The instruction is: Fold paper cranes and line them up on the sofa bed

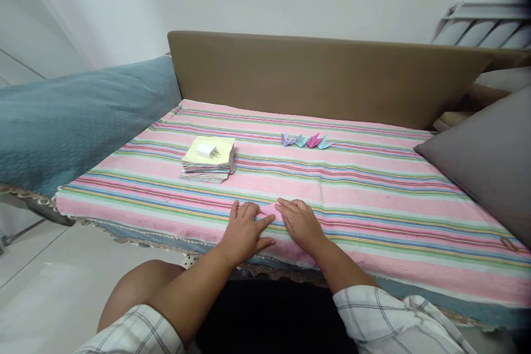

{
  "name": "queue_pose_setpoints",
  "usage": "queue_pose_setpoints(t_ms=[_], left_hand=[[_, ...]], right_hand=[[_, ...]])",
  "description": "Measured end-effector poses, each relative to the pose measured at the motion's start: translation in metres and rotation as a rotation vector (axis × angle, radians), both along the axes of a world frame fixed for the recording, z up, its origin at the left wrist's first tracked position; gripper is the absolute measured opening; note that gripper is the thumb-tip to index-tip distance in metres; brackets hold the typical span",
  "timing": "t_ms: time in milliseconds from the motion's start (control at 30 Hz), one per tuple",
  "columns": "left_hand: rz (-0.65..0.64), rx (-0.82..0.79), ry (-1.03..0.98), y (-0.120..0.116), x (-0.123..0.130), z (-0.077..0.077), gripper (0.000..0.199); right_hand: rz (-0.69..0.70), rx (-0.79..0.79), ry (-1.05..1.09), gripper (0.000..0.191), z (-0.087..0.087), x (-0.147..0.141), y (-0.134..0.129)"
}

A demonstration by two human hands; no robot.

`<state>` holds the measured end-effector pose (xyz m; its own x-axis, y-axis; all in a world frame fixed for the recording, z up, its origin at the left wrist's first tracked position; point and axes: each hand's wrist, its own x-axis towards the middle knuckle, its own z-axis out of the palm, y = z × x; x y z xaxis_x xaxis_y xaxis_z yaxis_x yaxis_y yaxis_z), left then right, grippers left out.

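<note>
A small piece of pink folded paper (270,211) lies flat on the striped cloth near the front edge, partly covered by my fingers. My left hand (248,230) holds down its left side, index finger stretched across the paper and thumb out to the side. On the right, my right hand (302,222) presses the paper's edge with its fingertips close together. Beyond both hands, several folded paper cranes (313,141) in lilac, light blue and magenta stand in a row. A stack of square paper sheets (207,163), yellow on top, sits to the left with a white plug adapter (206,150) on it.
Pink striped cloth (365,177) covers the sofa seat. A brown backrest (307,77) runs along the back, a blue covered armrest (83,121) stands left, and a grey cushion (485,149) leans at right. A small brownish object (511,244) lies near the right edge.
</note>
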<state>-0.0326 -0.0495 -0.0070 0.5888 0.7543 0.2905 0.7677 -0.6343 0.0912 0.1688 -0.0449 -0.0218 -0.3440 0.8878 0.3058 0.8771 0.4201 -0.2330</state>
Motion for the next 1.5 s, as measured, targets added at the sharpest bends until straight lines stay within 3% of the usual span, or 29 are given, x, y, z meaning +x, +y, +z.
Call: queue_pose_setpoints(t_ms=[400,567,633,733,800,967,1200,1500], left_hand=[[0.12,-0.02,-0.009,0.009,-0.017,0.016,0.054],[0.138,0.077,-0.133,0.011,-0.017,0.022,0.033],[0.057,0.156,-0.192,0.009,-0.008,0.02,0.02],[-0.21,0.171,-0.192,0.005,0.011,0.007,0.011],[-0.251,0.148,-0.192,0.004,0.022,-0.005,0.016],[-0.168,0.108,-0.13,0.006,0.029,-0.025,0.029],[-0.129,0.102,-0.04,0.005,0.03,-0.018,0.038],[-0.115,0.064,-0.002,0.005,0.033,-0.013,0.038]], right_hand=[[0.008,-0.008,-0.004,0.036,0.002,0.001,0.0],[0.005,-0.006,0.019,0.035,0.001,0.001,0.0],[0.011,-0.003,0.031,0.035,0.0,0.001,0.0],[0.025,-0.005,0.046,0.034,0.001,0.001,0.0],[0.022,-0.004,0.044,0.035,0.001,0.001,0.0],[0.013,0.0,0.06,0.035,0.0,0.002,0.001],[-0.073,0.073,0.198,0.036,-0.003,0.002,0.002],[-0.109,0.013,0.064,0.035,0.002,-0.001,0.002]])
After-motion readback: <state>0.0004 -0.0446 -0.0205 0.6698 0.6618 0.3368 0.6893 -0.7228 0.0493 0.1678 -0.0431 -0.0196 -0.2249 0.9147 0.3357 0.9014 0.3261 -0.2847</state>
